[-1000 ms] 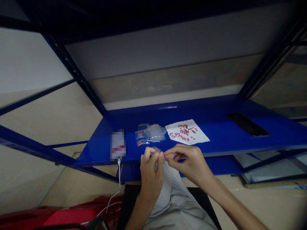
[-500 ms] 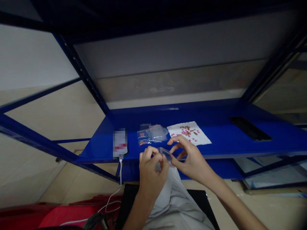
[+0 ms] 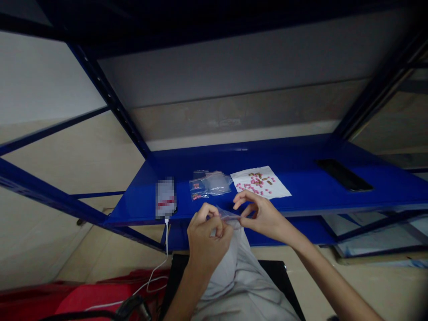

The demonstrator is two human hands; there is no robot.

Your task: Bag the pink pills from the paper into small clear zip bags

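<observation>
Between my two hands, just in front of the shelf edge, is a small clear plastic zip bag (image 3: 229, 216). My left hand (image 3: 209, 232) is closed on the bag's left side, fingers curled. Thumb and fingertips of my right hand (image 3: 259, 216) pinch its right edge. Behind my hands lies a stack of clear zip bags (image 3: 217, 183), and to its left are small bags holding pink tablets and brown pieces (image 3: 196, 195). A white paper sheet (image 3: 281, 191) bears several loose pink tablets (image 3: 245, 187) and brown capsules (image 3: 265, 179).
A phone with a blurred screen (image 3: 166, 196) lies at the left of the blue shelf (image 3: 294, 156), with a white cable (image 3: 166, 240) hanging from it. At the right lies a black phone-like slab (image 3: 344, 174). Blue metal posts (image 3: 110, 96) frame the sides. Something red (image 3: 87, 298) is at lower left.
My hands have pulled slightly apart, the left one shifting left, and the bag between them looks stretched flatter. The view has shifted a little.
</observation>
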